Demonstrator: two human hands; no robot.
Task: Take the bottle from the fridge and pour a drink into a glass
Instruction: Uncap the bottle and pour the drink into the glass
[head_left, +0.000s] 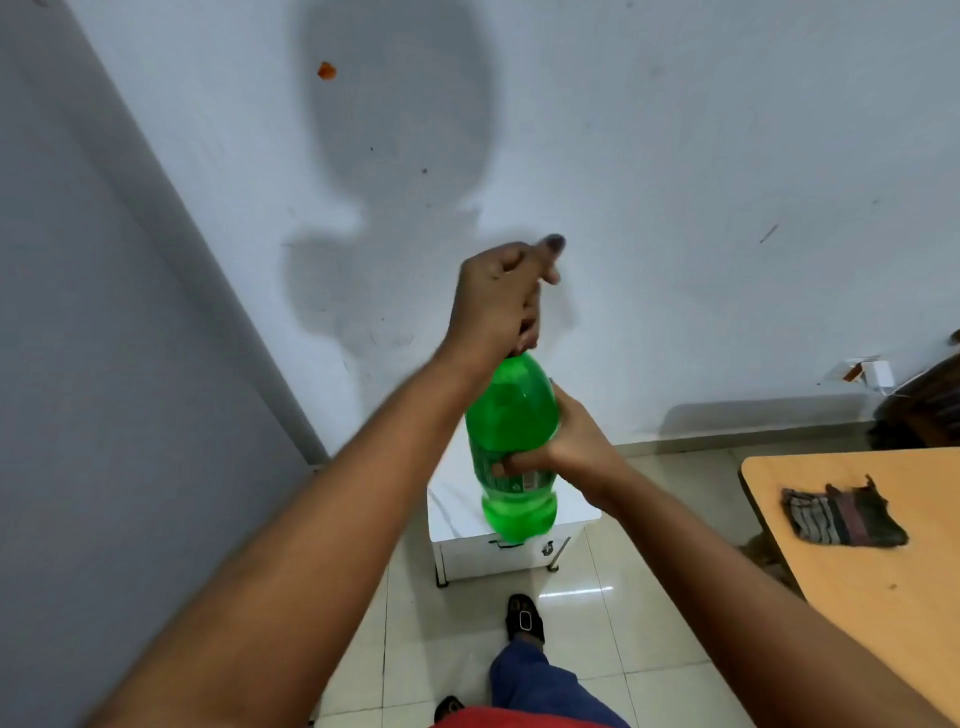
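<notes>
From the head camera, a green bottle (511, 447) is held up in front of the person, above a small white cabinet (467, 540) that stands against the wall (675, 156) on the tiled floor (597, 623). Whether the bottle's base touches the cabinet top or hangs just over it cannot be told. The bottle's long axis runs close to vertical, leaning a little, with the neck end up and the rounded base down toward the cabinet. The right hand (566, 441) grips the bottle around its middle, thumb across the near side over the label and fingers (554, 387) curled round the far side. The left hand (493, 301) sits on top of the bottle with its fingers closed round the neck end, hiding the cap completely. A label band wraps the middle of the bottle, with a pale patch beside the thumb, but the print is too blurred and too covered to read, so no brand can be made out. To the right a wooden surface (831, 571) carries a folded striped cloth (844, 517). On the far right by the wall lies a small white box (878, 374) next to a dark shape that is cut off by the frame edge. The shadow of the person's head and arms falls on the wall, and an orange spot (327, 70) marks it higher up. At the bottom edge show a blue trouser leg (535, 680), a foot in a black sandal (524, 618) and a strip of red clothing (519, 719).
</notes>
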